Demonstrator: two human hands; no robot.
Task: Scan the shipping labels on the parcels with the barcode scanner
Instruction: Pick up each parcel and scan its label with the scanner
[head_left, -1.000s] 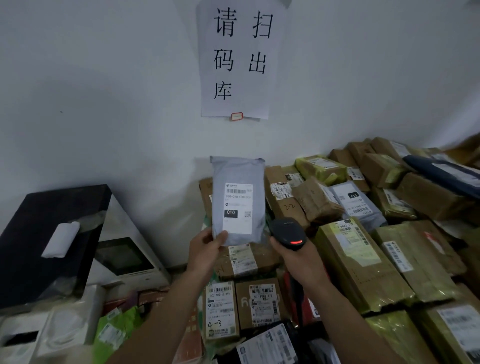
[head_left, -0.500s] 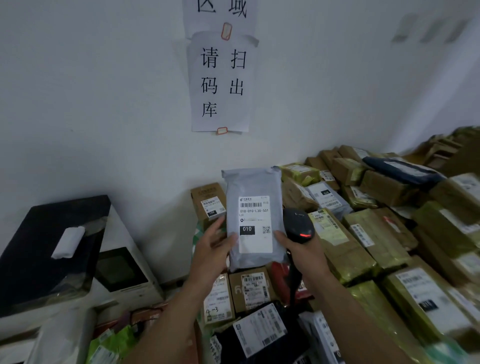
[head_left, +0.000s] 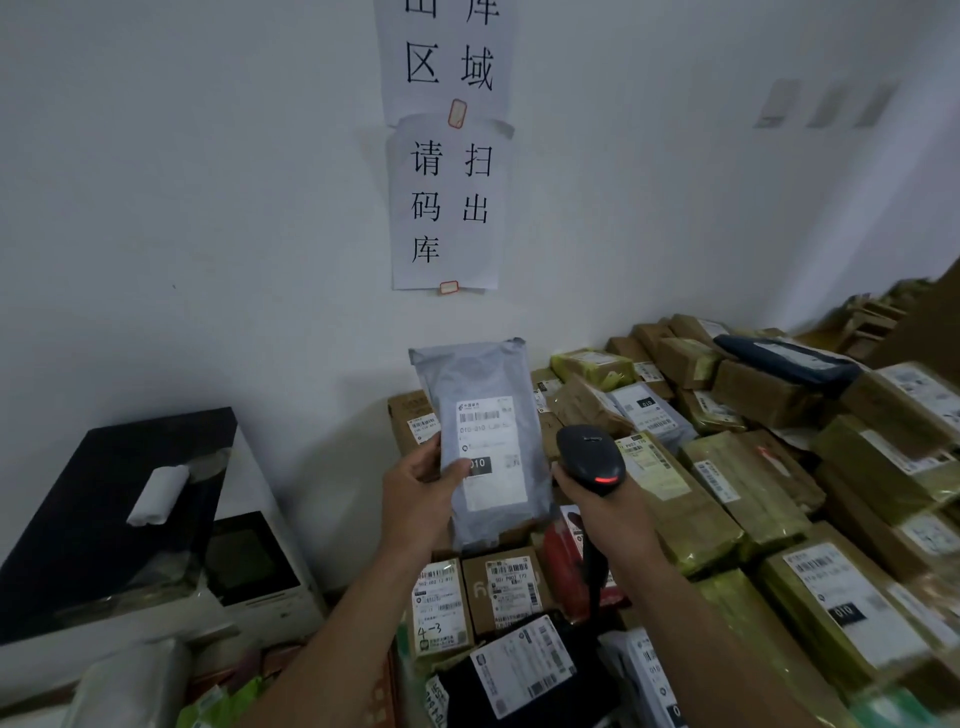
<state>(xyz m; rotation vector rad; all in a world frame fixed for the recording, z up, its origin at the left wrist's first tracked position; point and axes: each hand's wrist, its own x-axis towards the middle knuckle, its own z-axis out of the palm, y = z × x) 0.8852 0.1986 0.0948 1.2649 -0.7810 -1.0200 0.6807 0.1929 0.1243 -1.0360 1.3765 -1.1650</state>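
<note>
The left hand (head_left: 421, 488) still pinches the grey poly mailer (head_left: 483, 514) by its left edge, thumb on the shipping label (head_left: 491, 452), upright over the parcel pile's (head_left: 727, 499) left edge; the right hand (head_left: 608, 514), fingers wrapped round the barcode scanner (head_left: 589, 457), has risen beside the label; its red lamp glows, so a read seems imminent, though blur hides the beam.

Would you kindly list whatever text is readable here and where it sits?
"区域": upper white paper wall sign.
"请扫码出库": lower white paper wall sign.
"010": white label on the grey plastic mailer.
"4-3": handwritten on the small brown box.
Finer print: too blurred.
</note>
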